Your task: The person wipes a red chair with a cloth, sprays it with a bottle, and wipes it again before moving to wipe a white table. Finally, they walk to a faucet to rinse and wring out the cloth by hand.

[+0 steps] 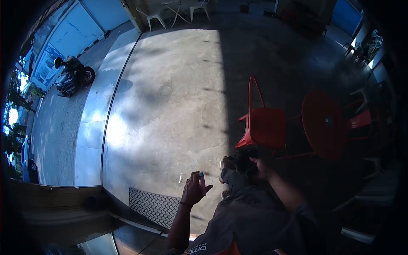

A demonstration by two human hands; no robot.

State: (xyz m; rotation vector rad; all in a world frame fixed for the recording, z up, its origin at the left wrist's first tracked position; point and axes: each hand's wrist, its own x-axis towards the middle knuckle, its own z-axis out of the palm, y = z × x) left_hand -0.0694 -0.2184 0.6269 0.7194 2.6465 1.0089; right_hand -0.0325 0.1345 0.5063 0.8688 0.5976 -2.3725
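My left hand [194, 190] is raised over the sunlit floor, its fingers closed around a small pink bottle [202, 183] with a blue-green cap. In the shade to the right, my right hand [260, 168] grips a dark object [246, 161] that is too dim to make out. That object is just below the red chair [267, 126], near my legs.
A round red table [324, 123] stands right of the chair, with another red chair [360, 121] beyond it. A patterned mat [154, 207] lies at lower left. A motorcycle [73, 76] is parked outside; white chairs [155, 18] stand at the far end.
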